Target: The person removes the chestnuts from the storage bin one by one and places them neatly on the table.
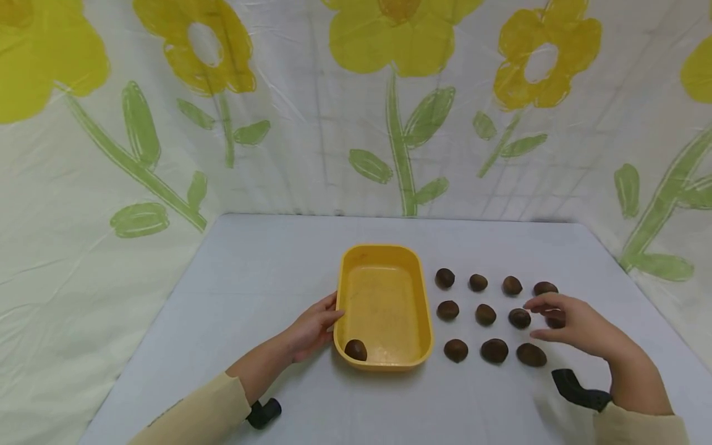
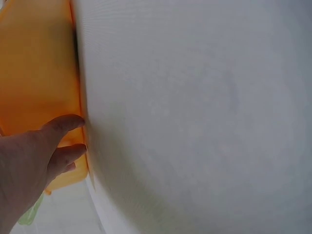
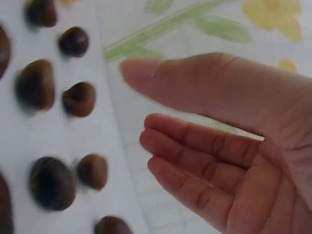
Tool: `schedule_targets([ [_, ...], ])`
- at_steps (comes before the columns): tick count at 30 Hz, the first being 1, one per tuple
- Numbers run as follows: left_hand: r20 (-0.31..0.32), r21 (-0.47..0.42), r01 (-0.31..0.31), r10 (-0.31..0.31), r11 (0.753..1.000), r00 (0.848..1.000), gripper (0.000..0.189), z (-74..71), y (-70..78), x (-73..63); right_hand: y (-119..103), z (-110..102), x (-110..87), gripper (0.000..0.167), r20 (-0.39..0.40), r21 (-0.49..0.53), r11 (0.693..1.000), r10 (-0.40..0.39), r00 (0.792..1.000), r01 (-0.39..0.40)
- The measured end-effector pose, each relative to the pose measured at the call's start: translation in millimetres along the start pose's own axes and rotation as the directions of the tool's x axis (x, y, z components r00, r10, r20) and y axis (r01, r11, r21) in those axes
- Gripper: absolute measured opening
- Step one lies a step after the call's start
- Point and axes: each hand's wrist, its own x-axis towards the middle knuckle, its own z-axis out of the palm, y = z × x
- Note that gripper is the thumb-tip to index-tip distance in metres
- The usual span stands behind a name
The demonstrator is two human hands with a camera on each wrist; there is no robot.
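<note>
A yellow plastic tray [image 1: 384, 296] stands on the white table, with one brown chestnut [image 1: 356, 350] in its near left corner. My left hand [image 1: 311, 330] holds the tray's left side, thumb at the rim; the left wrist view shows fingers [image 2: 68, 124] against the outer wall. To the right of the tray, several chestnuts [image 1: 486, 314] lie in three rows. Over the right end of these rows hovers my right hand [image 1: 578, 324], thumb and fingers apart with nothing between them. It partly covers a chestnut [image 1: 555, 319] in the middle row. Beside its fingertips lies another chestnut [image 1: 520, 318].
The white tabletop [image 1: 250, 266] extends left of the tray and in front of it. A cloth curtain [image 1: 300, 136] with painted yellow flowers hangs behind the table. Black wrist mounts [image 1: 581, 390] sit on both forearms, close above the table.
</note>
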Motion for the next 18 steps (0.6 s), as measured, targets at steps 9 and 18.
schedule_targets([
  [9, 0.01, 0.001, 0.0, 0.0, 1.0, 1.0, 0.058, -0.8, 1.2, -1.0, -33.5, -13.5, 31.6, 0.044, -0.066, 0.029, 0.99, -0.134, 0.989, 0.136],
  [18, 0.018, -0.002, -0.007, 0.007, 1.0, 1.0, 0.058, -1.7, 0.1, -0.5, -69.5, 0.3, 73.0, 0.043, 0.034, 0.138, 0.972, -0.194, 0.98, 0.188],
])
